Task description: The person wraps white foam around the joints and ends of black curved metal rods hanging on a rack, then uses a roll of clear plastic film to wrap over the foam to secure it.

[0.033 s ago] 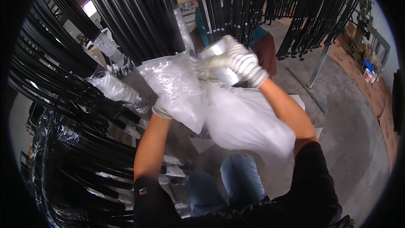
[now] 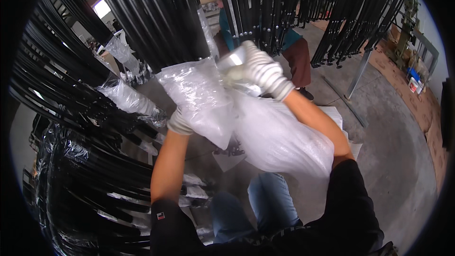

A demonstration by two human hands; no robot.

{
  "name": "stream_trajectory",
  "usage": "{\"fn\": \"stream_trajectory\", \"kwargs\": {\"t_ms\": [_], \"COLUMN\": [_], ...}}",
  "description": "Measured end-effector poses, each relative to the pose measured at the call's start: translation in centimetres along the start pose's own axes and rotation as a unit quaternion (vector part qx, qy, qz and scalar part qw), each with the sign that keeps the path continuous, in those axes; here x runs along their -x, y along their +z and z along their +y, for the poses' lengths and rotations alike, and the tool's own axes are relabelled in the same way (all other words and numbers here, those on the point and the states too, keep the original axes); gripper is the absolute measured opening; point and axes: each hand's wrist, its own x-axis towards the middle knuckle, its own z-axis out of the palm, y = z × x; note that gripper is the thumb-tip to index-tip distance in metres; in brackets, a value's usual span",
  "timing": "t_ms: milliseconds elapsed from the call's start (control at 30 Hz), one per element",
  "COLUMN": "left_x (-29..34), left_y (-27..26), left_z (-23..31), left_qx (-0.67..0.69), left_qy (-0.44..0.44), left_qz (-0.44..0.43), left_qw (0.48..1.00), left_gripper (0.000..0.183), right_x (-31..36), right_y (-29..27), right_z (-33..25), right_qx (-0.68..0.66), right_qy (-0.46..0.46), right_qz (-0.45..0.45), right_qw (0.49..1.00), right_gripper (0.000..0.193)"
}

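Pretty much nothing's moved: right hand [image 2: 258, 71] still clenched on the foam sheet [image 2: 279, 137], left hand [image 2: 180, 122] still gripping the bubble wrap [image 2: 201, 99], mid-wrap.

left hand [image 2: 179, 122]: white knit work glove, ribbed cuff | right hand [image 2: 258, 70]: white knit work glove, ridged across fingers, ribbed cuff at wrist | forearms: bare below short sleeves | shirt [image 2: 350, 208]: black, short-sleeved, 1 small red-and-white patch on left sleeve | trousers [image 2: 265, 199]: blue denim jeans
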Motion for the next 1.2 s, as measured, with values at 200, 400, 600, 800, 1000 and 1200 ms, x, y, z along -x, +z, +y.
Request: {"fn": "stream_trajectory", "kwargs": {"t_ms": [200, 400, 600, 800, 1000, 1200], "left_x": [4.2, 5.2, 5.0, 12.9, 7.8, 5.7], "left_y": [14.9, 13.5, 14.9, 8.7, 0.3, -1.4], "left_z": [-4.0, -14.7, -11.8, -1.4, 1.8, 2.8], "left_qx": [-0.7, -0.805, -0.702, -0.26, -0.241, -0.24], "left_qy": [0.408, 0.376, 0.428, 0.481, 0.291, 0.228], "left_qz": [0.394, 0.307, 0.45, 0.492, 0.406, 0.375], "left_qw": [0.435, 0.341, 0.35, 0.678, 0.832, 0.866], "left_gripper": [0.042, 0.055, 0.039, 0.033, 0.031, 0.029], "right_x": [-1.0, -1.7, -2.1, -0.5, -0.5, 0.2], "right_y": [2.4, 5.9, 7.4, 6.7, 8.0, 8.2], "right_z": [-0.4, -4.5, -5.4, -7.1, -8.0, -7.8], "right_qx": [0.17, 0.129, 0.089, 0.103, 0.076, 0.117], "right_qy": [-0.17, -0.133, -0.134, -0.125, -0.239, -0.352], "right_qz": [0.131, -0.02, -0.06, -0.077, -0.016, 0.103], "right_qw": [0.962, 0.982, 0.985, 0.984, 0.968, 0.923], "right_gripper": [0.032, 0.049, 0.058, 0.069, 0.054, 0.04]}}
